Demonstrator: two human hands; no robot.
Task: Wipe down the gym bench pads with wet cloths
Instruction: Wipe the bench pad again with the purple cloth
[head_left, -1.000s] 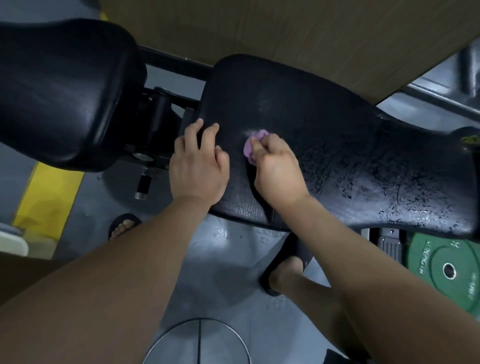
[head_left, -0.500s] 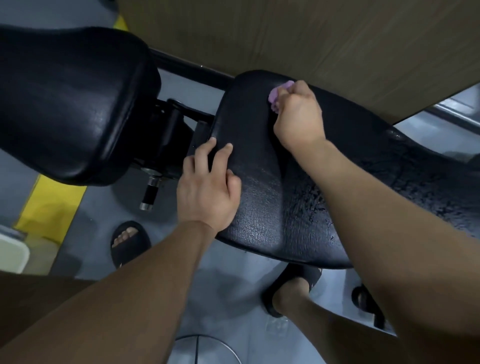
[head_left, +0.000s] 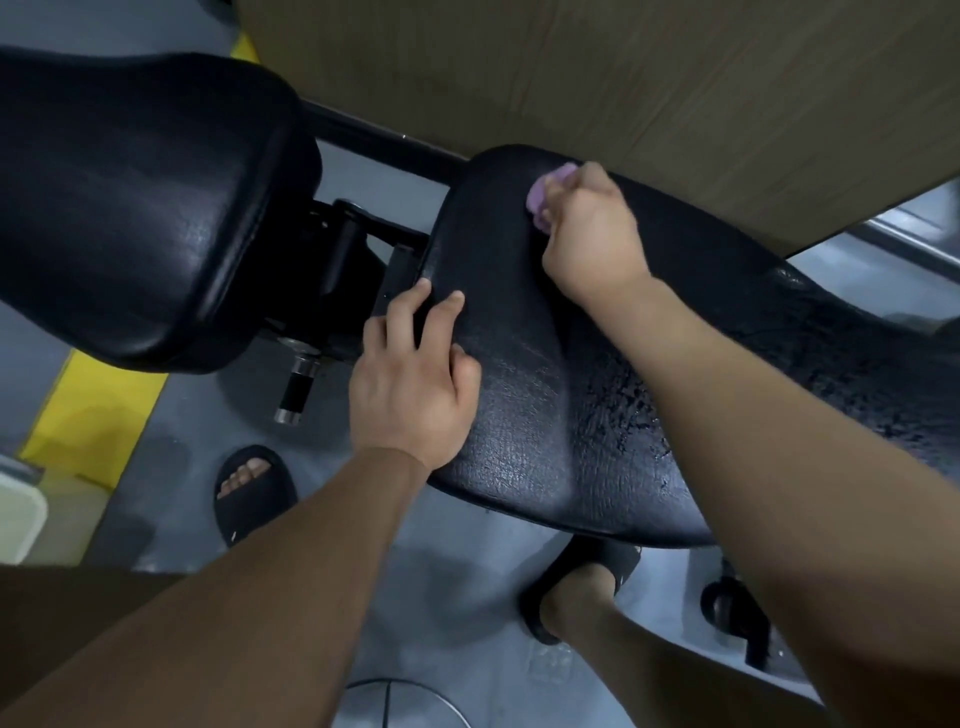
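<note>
Her right hand (head_left: 589, 236) is bunched round a small purple cloth (head_left: 545, 200), pressing it onto the bench pad (head_left: 545, 415) near its far edge, close to the wooden wall (head_left: 623, 78). The left hand (head_left: 410, 384) rests flat on the pad's near left corner, fingers loosely spread. Wet streaks glisten further right. A second pad (head_left: 135, 197) sits to the left.

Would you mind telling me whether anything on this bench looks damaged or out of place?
The long pad shows blotchy, glossy flecks across its right part, unlike the even grain near the left hand. Whether that is water beading or a peeling cover cannot be told. The right hand grips the purple cloth away from them.
</note>
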